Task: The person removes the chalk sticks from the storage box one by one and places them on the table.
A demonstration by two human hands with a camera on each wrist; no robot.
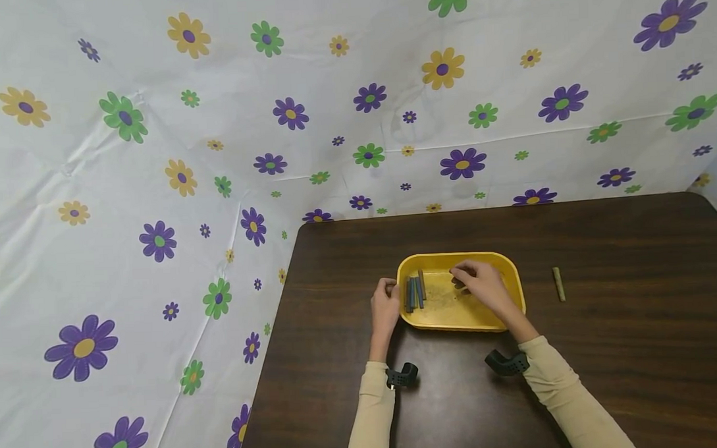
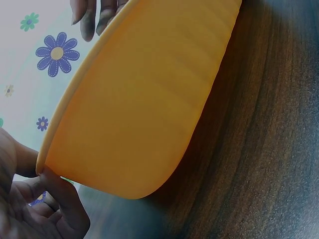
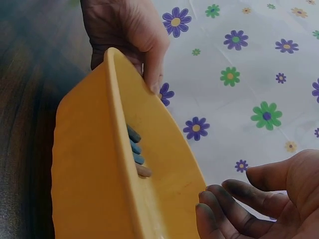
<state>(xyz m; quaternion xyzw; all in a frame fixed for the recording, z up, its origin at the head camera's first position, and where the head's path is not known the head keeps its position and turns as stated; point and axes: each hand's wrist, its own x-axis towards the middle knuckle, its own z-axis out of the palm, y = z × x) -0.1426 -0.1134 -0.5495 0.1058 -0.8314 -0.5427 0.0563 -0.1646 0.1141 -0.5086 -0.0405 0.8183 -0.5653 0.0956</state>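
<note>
A yellow plastic tray (image 1: 457, 327) stands on the table. My left hand (image 1: 385, 307) grips the tray's left rim; the left wrist view shows its thumb and curled fingers (image 2: 67, 204) pinching the edge. Several chalk-like sticks (image 3: 137, 146), dark, blue and brown, lie side by side at the tray's left end. Over the right half of the tray hovers my right hand (image 1: 484, 287). Its loosely bent fingers (image 3: 232, 206) carry dark smudges, and the right wrist view shows nothing between them and the thumb.
One olive-brown stick (image 1: 559, 284) lies on the dark wooden table (image 1: 634, 320), right of the tray. A white flowered sheet (image 1: 331, 119) hangs behind the table and along its left side. Black wrist mounts (image 1: 507, 362) sit on both forearms.
</note>
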